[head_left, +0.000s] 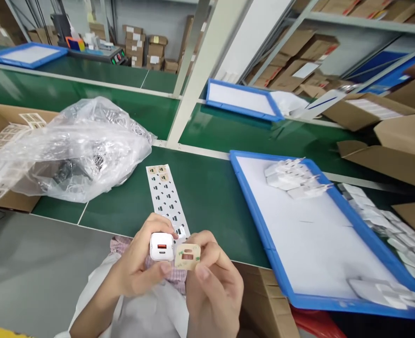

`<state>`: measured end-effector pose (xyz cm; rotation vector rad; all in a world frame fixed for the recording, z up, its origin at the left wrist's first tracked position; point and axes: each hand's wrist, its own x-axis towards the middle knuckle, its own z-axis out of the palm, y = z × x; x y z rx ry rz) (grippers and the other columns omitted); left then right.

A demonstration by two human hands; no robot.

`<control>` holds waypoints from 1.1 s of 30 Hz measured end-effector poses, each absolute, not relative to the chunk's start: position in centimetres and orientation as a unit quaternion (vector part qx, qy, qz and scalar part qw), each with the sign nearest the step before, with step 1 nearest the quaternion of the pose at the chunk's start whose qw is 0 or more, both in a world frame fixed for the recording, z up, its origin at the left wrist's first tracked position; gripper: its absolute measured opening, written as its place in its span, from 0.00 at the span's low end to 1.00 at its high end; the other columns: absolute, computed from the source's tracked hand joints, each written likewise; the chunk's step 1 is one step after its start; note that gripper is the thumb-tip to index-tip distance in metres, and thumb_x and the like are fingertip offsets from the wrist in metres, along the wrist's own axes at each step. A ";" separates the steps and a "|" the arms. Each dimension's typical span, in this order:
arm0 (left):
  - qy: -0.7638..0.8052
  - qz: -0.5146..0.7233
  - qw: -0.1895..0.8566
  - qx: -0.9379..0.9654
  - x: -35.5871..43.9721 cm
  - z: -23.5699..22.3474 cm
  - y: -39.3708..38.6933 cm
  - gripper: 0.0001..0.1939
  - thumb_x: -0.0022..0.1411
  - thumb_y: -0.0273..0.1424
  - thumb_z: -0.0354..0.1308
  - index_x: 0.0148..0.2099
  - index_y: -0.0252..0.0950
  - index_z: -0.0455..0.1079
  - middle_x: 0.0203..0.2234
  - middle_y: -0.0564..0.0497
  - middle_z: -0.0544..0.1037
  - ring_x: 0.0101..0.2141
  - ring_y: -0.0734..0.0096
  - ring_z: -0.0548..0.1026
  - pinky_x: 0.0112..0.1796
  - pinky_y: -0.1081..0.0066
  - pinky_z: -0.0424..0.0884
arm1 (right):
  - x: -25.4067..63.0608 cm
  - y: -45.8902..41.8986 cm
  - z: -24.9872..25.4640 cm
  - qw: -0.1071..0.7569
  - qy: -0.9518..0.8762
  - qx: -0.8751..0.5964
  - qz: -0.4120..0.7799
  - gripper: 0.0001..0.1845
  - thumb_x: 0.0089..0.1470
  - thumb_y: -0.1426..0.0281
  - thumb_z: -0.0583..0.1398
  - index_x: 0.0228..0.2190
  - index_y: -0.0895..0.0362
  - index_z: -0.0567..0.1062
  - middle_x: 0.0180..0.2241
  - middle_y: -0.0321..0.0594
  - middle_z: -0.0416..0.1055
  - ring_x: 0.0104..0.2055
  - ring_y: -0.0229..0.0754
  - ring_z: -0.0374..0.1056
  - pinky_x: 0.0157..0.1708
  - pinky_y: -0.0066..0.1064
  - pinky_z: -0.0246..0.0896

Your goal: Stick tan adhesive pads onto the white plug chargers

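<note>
At bottom centre, the left hand [132, 272] grips a white charger [162, 253], ports outward, seemingly to keep them in plain view. Beside it the right hand [217, 277] pinches a tan cutout piece [187, 264] between thumb and fingers, its two slots unobstructed; its tiny green-and-dark marks I can't read. Just beyond lies a perforated sheet [170, 199], probably within easy reach. At right, white plugs [295, 178] cluster inside a blue-rimmed tray [281, 270], its rim perhaps containing them. Cartons [135, 43] at upper left carry white labels, illegible from here.
</note>
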<state>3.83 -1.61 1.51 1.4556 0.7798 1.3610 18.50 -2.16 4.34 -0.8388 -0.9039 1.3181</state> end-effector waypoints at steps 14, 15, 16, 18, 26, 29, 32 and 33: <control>0.298 0.547 0.439 0.647 4.6 1.7 -1.9 0.21 0.76 0.47 0.52 0.64 0.44 0.60 0.45 0.46 0.70 0.45 0.58 0.72 0.44 0.62 0.73 | 18.7 -3.9 4.3 0.637 -0.382 -0.388 0.546 0.19 0.62 0.61 0.67 0.24 0.53 0.69 0.32 0.37 0.62 0.32 0.42 0.63 0.32 0.33 0.63; 0.293 0.546 0.447 0.645 4.5 1.5 -2.0 0.24 0.76 0.47 0.51 0.68 0.45 0.58 0.48 0.45 0.68 0.47 0.57 0.71 0.47 0.61 0.73 | 18.6 -3.8 4.2 0.645 -0.375 -0.382 0.545 0.18 0.62 0.61 0.67 0.24 0.53 0.69 0.31 0.36 0.62 0.32 0.42 0.64 0.32 0.32 0.63; 0.291 0.543 0.455 0.643 4.4 1.3 -2.0 0.27 0.77 0.48 0.50 0.71 0.45 0.55 0.50 0.44 0.67 0.49 0.56 0.70 0.50 0.60 0.73 | 18.5 -3.6 4.2 0.654 -0.368 -0.375 0.543 0.18 0.62 0.62 0.67 0.25 0.53 0.69 0.31 0.36 0.62 0.32 0.41 0.64 0.33 0.32 0.64; 0.301 0.527 0.466 0.643 4.5 0.9 -2.0 0.30 0.79 0.46 0.48 0.76 0.47 0.50 0.54 0.43 0.65 0.53 0.55 0.69 0.55 0.57 0.72 | 18.2 -3.3 4.1 0.672 -0.356 -0.366 0.536 0.19 0.62 0.62 0.67 0.24 0.53 0.68 0.30 0.35 0.62 0.33 0.41 0.66 0.34 0.32 0.66; 0.306 0.659 0.449 0.520 8.5 -0.1 -2.3 0.22 0.63 0.46 0.72 0.53 0.46 0.72 0.44 0.50 0.68 0.46 0.61 0.74 0.51 0.60 0.74 | 16.2 -2.1 3.8 0.731 -0.313 -0.374 0.478 0.14 0.63 0.62 0.64 0.27 0.53 0.72 0.33 0.35 0.66 0.33 0.40 0.69 0.33 0.33 0.67; 0.248 0.608 0.518 0.548 8.6 0.2 -2.7 0.30 0.66 0.51 0.67 0.65 0.48 0.66 0.57 0.43 0.68 0.58 0.50 0.71 0.58 0.52 0.71 | 16.1 -0.9 3.9 0.767 -0.347 -0.378 0.385 0.17 0.63 0.64 0.63 0.24 0.53 0.70 0.33 0.35 0.67 0.34 0.42 0.71 0.33 0.35 0.67; 0.217 0.568 0.541 0.581 8.0 0.7 -3.1 0.31 0.74 0.47 0.59 0.72 0.49 0.57 0.63 0.41 0.68 0.61 0.50 0.70 0.58 0.54 0.70 | 16.3 0.5 4.4 0.790 -0.368 -0.382 0.308 0.16 0.63 0.67 0.63 0.23 0.53 0.69 0.32 0.35 0.66 0.34 0.42 0.71 0.33 0.34 0.67; 0.231 0.572 0.527 0.584 7.9 0.9 -3.2 0.30 0.74 0.45 0.59 0.72 0.49 0.57 0.62 0.41 0.69 0.60 0.51 0.70 0.57 0.55 0.70 | 16.2 0.7 4.6 0.788 -0.373 -0.384 0.303 0.16 0.63 0.68 0.63 0.23 0.53 0.70 0.32 0.35 0.65 0.34 0.41 0.70 0.32 0.34 0.66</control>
